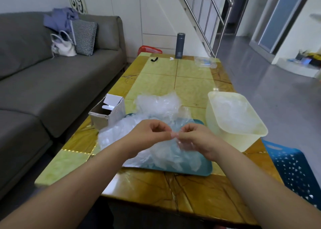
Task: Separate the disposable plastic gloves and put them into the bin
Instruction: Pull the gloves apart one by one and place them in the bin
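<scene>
A loose heap of clear plastic gloves [156, 107] covers a teal tray [205, 169] in the middle of the table. Above the tray, my left hand [149, 135] and my right hand [196, 140] meet fingertip to fingertip, both pinching the edge of one thin clear glove [184, 146] that hangs under my right palm. To the right of the tray stands a cream plastic bin [217, 122] with several crumpled clear gloves inside.
An open cardboard box [104, 114] sits left of the heap. At the table's far end are a dark flask [180, 45], a black strap [154, 59] and a clear packet [205, 63]. A blue perforated basket [293, 168] stands off the table's right edge; a grey sofa [52, 82] lies left.
</scene>
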Demonstrator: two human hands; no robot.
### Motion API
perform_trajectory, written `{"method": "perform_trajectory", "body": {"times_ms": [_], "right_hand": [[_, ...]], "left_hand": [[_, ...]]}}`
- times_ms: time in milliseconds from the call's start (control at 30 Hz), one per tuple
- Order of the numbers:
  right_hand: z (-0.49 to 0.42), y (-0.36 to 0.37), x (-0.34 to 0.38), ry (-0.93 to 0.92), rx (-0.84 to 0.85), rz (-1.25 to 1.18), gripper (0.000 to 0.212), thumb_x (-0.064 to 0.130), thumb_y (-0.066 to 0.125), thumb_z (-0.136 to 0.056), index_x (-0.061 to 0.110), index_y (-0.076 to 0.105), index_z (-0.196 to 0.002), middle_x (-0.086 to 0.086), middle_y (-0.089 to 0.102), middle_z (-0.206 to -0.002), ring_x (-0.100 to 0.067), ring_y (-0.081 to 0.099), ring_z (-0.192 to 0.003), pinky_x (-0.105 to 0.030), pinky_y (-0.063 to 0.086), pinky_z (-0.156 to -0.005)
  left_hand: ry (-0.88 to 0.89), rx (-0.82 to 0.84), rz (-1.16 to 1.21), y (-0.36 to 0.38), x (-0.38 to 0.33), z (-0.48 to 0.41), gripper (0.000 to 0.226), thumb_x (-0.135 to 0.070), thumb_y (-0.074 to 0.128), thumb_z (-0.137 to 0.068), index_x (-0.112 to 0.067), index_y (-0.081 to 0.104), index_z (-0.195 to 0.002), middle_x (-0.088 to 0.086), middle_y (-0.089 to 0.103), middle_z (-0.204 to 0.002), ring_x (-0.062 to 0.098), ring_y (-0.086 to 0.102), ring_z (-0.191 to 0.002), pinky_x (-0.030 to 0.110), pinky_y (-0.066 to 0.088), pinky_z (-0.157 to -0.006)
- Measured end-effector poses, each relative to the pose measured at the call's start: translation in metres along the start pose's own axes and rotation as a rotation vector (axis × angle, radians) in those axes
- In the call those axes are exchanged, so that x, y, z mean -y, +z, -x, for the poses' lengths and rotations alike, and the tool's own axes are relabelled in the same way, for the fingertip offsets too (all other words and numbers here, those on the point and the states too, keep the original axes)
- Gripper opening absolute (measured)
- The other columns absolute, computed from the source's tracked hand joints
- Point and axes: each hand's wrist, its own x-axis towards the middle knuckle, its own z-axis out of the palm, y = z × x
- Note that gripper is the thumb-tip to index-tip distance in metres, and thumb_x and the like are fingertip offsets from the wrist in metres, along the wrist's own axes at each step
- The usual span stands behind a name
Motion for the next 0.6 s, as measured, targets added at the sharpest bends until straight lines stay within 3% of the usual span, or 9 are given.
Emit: {"method": "perform_trajectory", "body": {"times_ms": [100, 167, 233, 300, 367, 500, 600], "right_hand": [[-0.006, 0.013, 0.0, 0.026, 0.092, -0.048, 0.026, -0.003, 0.075, -0.084, 0.013, 0.057, -0.092, -0.018, 0.074, -0.086, -0.027, 0.073, -0.082, -0.045, 0.058, -0.082], [-0.013, 0.02, 0.007, 0.033, 0.181, -0.056, 0.027, 0.003, 0.078, -0.084, 0.011, 0.062, -0.104, -0.021, 0.076, -0.099, -0.027, 0.073, -0.084, -0.04, 0.058, -0.073], [-0.026, 0.024, 0.009, 0.025, 0.213, -0.025, 0.025, 0.012, 0.078, -0.086, 0.009, 0.069, -0.109, -0.012, 0.074, -0.083, -0.024, 0.069, -0.075, -0.036, 0.054, -0.068], [-0.034, 0.043, 0.0, 0.03, 0.148, 0.028, 0.01, 0.014, 0.077, -0.088, 0.012, 0.072, -0.096, -0.006, 0.064, -0.067, -0.023, 0.061, -0.069, -0.033, 0.049, -0.064], [-0.044, 0.052, -0.011, 0.048, 0.065, 0.079, 0.007, 0.016, 0.077, -0.089, 0.013, 0.071, -0.089, -0.006, 0.062, -0.065, -0.021, 0.057, -0.062, -0.031, 0.046, -0.062], [-0.059, 0.065, -0.012, 0.016, -0.013, 0.001, 0.008, 0.018, 0.076, -0.09, 0.015, 0.07, -0.085, -0.007, 0.06, -0.068, -0.025, 0.056, -0.07, -0.034, 0.045, -0.07], [-0.057, 0.067, -0.006, -0.052, -0.067, 0.114, 0.013, 0.019, 0.071, -0.095, 0.013, 0.067, -0.085, -0.003, 0.054, -0.063, -0.011, 0.058, -0.053, -0.014, 0.038, -0.042]], "left_hand": [[-0.034, -0.103, 0.051, -0.012, 0.009, 0.004, 0.015, -0.012, 0.084, -0.083, -0.015, 0.072, -0.092, 0.0, 0.07, -0.078, 0.015, 0.065, -0.071, 0.025, 0.052, -0.064], [-0.002, -0.122, 0.024, -0.018, 0.011, 0.002, 0.02, 0.0, 0.079, -0.082, -0.015, 0.069, -0.09, -0.004, 0.068, -0.07, 0.013, 0.063, -0.063, 0.026, 0.055, -0.06], [0.028, -0.157, 0.001, -0.017, 0.013, -0.004, 0.021, 0.0, 0.077, -0.083, -0.018, 0.068, -0.088, -0.005, 0.069, -0.074, 0.011, 0.063, -0.063, 0.027, 0.056, -0.06], [0.081, -0.259, -0.094, -0.017, 0.024, 0.0, 0.018, -0.006, 0.073, -0.086, -0.023, 0.067, -0.092, -0.006, 0.072, -0.09, 0.008, 0.064, -0.071, 0.024, 0.054, -0.062], [0.171, -0.383, -0.308, -0.022, 0.036, 0.0, 0.017, -0.018, 0.069, -0.089, -0.029, 0.065, -0.102, -0.013, 0.067, -0.108, 0.003, 0.063, -0.089, 0.021, 0.052, -0.07], [0.11, -0.42, -0.911, -0.06, 0.05, 0.003, 0.045, -0.031, 0.065, -0.091, -0.028, 0.055, -0.135, -0.008, 0.051, -0.141, 0.019, 0.048, -0.132, 0.039, 0.049, -0.098], [-0.08, -0.305, -0.956, -0.064, 0.066, 0.0, 0.065, -0.041, 0.067, -0.09, -0.03, 0.043, -0.149, -0.001, 0.046, -0.146, 0.025, 0.047, -0.135, 0.044, 0.049, -0.102]]}}
